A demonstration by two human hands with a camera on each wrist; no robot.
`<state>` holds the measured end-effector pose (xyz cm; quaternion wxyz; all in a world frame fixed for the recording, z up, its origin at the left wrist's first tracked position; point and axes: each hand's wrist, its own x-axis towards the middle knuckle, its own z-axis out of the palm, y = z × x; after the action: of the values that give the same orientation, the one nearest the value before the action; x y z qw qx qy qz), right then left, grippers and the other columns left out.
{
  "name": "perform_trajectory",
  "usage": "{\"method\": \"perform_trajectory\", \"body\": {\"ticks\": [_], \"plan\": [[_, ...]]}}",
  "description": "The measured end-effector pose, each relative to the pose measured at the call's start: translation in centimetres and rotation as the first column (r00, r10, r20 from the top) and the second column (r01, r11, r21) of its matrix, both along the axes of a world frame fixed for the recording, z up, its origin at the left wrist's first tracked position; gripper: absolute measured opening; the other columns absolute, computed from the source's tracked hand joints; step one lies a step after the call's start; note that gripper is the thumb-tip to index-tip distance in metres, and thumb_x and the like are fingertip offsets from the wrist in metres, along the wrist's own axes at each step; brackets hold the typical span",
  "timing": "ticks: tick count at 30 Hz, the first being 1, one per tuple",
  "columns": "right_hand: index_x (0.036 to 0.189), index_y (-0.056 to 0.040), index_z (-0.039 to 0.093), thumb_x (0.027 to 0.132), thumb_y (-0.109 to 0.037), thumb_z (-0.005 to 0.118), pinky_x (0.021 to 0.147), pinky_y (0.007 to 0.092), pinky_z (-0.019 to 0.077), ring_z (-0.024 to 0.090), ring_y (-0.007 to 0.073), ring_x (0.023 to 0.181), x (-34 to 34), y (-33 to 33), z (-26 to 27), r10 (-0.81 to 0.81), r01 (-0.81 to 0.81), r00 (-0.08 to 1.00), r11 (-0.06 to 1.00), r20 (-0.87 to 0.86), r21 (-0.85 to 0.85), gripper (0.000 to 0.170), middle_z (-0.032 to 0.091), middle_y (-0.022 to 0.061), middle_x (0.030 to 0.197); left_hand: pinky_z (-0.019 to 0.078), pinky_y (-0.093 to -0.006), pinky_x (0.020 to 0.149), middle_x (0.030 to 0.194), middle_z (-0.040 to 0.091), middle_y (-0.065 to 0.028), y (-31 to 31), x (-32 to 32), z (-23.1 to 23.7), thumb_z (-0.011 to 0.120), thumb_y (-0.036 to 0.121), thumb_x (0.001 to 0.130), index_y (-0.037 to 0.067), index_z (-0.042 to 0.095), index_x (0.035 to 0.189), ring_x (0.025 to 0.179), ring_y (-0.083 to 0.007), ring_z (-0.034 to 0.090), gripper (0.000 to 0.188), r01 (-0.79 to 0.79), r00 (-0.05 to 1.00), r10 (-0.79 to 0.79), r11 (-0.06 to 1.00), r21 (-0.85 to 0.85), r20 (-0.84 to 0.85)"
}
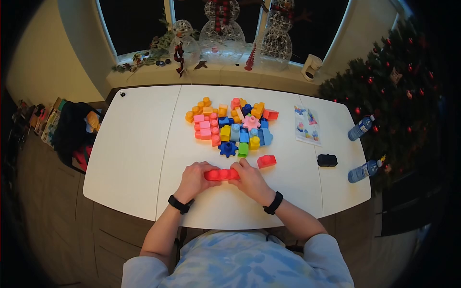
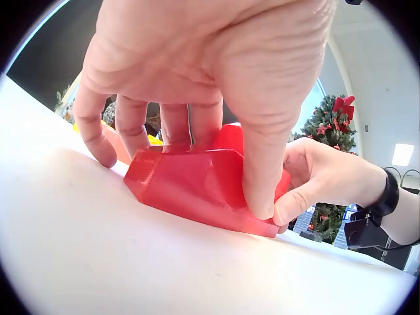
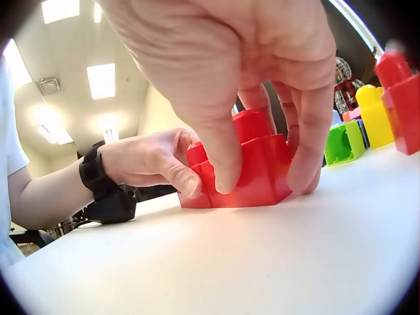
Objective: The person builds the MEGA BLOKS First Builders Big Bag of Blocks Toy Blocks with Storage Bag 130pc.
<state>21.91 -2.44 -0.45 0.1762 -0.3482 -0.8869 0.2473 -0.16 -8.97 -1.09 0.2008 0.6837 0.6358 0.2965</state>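
A: how far along?
B: early imo, left hand (image 1: 194, 177) and right hand (image 1: 252, 181) both gripping the red blocks (image 1: 223, 175) on the counter (image 1: 129, 158), can't tell if joined. Colourful pile (image 1: 225, 133) beyond looks mostly unbuilt.

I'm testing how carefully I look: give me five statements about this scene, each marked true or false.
1. The left grip and right grip both hold red blockwork. True.
2. A black case and a picture sheet lie on the table. True.
3. The black case is left of the left grip. False: it is to its right.
4. A dark blue gear lies beside a green block. True.
5. The red blockwork is high above the table. False: it is down at its surface.
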Motion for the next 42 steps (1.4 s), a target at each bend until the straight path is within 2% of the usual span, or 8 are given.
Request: {"method": "perform_trajectory", "body": {"ticks": [8, 11, 14, 16, 19, 23, 26, 42], "plan": [[0.123, -0.0048, 0.061, 0.078, -0.020, 0.086, 0.083, 0.0452, 0.0556, 0.065, 0.0388, 0.100, 1.9, 0.7, 4.6, -0.070, 0.069, 0.996, 0.997, -0.062, -0.019, 0.054, 0.061, 0.0153, 0.117, 0.0570, -0.0413, 0.084, 0.096, 0.075, -0.0048, -0.1, 0.2, -0.1, 0.091, 0.027, 0.067, 0.016, 0.080, 0.102, 0.090, -0.0300, 0.069, 0.038, -0.022, 1.000, 0.022, 1.000, -0.003, -0.001], [0.126, -0.0072, 0.064, 0.078, -0.020, 0.086, 0.087, 0.0434, 0.0556, 0.065, 0.0355, 0.103, 5.2, 3.4, 6.2, -0.163, 0.170, 0.983, 0.983, -0.090, 0.073, 0.054, 0.061, 0.0122, 0.122, 0.0571, -0.0414, 0.083, 0.096, 0.075, -0.0044, -0.1, 0.1, -0.1, 0.091, 0.027, 0.067, 0.015, 0.080, 0.100, 0.088, -0.0298, 0.069, 0.037, -0.016, 1.000, 0.016, 1.000, 0.008, -0.002], [0.124, -0.0087, 0.066, 0.078, -0.018, 0.085, 0.090, 0.0423, 0.0553, 0.064, 0.0328, 0.106, 8.0, 5.8, 3.9, -0.183, 0.166, 0.979, 0.972, 0.091, 0.166, 0.050, 0.062, 0.0103, 0.123, 0.0571, -0.0412, 0.082, 0.095, 0.075, -0.0040, 0.1, 0.0, -0.3, 0.091, 0.026, 0.067, 0.015, 0.080, 0.099, 0.088, -0.0293, 0.068, 0.036, -0.009, 1.000, 0.009, 1.000, 0.006, -0.003], [0.120, -0.0085, 0.066, 0.079, -0.017, 0.083, 0.093, 0.0415, 0.0548, 0.064, 0.0318, 0.110, 8.7, 6.3, 1.8, -0.077, 0.068, 0.987, 0.995, 0.140, 0.066, 0.045, 0.064, 0.0098, 0.122, 0.0572, -0.0410, 0.082, 0.094, 0.075, -0.0039, 0.1, 0.0, -0.4, 0.091, 0.026, 0.067, 0.015, 0.080, 0.099, 0.087, -0.0290, 0.068, 0.036, -0.008, 1.000, 0.008, 1.000, -0.005, -0.006], [0.116, -0.0084, 0.066, 0.080, -0.019, 0.083, 0.091, 0.0416, 0.0554, 0.065, 0.0320, 0.107, 8.2, 5.4, 1.3, -0.109, 0.112, 0.979, 0.994, 0.171, -0.011, 0.041, 0.067, 0.0098, 0.116, 0.0571, -0.0405, 0.081, 0.093, 0.075, -0.0036, 0.1, 0.0, -0.3, 0.091, 0.026, 0.066, 0.015, 0.080, 0.098, 0.087, -0.0286, 0.068, 0.036, -0.011, 1.000, 0.011, 1.000, 0.003, -0.001], [0.112, -0.0083, 0.066, 0.079, -0.021, 0.083, 0.086, 0.0429, 0.0565, 0.068, 0.0322, 0.099, 6.6, 3.4, 2.4, 0.006, -0.005, 1.000, 0.998, 0.009, -0.068, 0.039, 0.069, 0.0108, 0.105, 0.0568, -0.0404, 0.080, 0.092, 0.075, -0.0035, -0.1, 0.3, -0.1, 0.092, 0.026, 0.064, 0.015, 0.080, 0.098, 0.086, -0.0281, 0.068, 0.037, 0.012, 1.000, -0.011, 1.000, 0.026, -0.010], [0.108, -0.0082, 0.066, 0.080, -0.020, 0.082, 0.085, 0.0425, 0.0566, 0.068, 0.0323, 0.098, 5.4, 2.3, 1.8, 0.046, -0.040, 0.998, 0.991, 0.047, -0.128, 0.035, 0.069, 0.0100, 0.103, 0.0564, -0.0400, 0.081, 0.090, 0.075, -0.0038, 0.0, 0.9, 0.0, 0.092, 0.025, 0.063, 0.015, 0.081, 0.096, 0.085, -0.0279, 0.068, 0.037, 0.035, 0.999, -0.035, 0.999, 0.036, -0.007], [0.098, -0.0109, 0.069, 0.072, -0.026, 0.088, 0.087, 0.0403, 0.0537, 0.060, 0.0274, 0.101, 4.0, 1.4, -0.9, 0.034, -0.037, 0.998, 0.998, 0.048, 0.060, 0.035, 0.064, 0.0042, 0.099, 0.0557, -0.0403, 0.081, 0.087, 0.074, -0.0044, -0.2, 1.3, 0.1, 0.091, 0.023, 0.062, 0.016, 0.081, 0.094, 0.082, -0.0292, 0.067, 0.034, 0.016, 1.000, -0.015, 0.997, 0.071, -0.008]]}}
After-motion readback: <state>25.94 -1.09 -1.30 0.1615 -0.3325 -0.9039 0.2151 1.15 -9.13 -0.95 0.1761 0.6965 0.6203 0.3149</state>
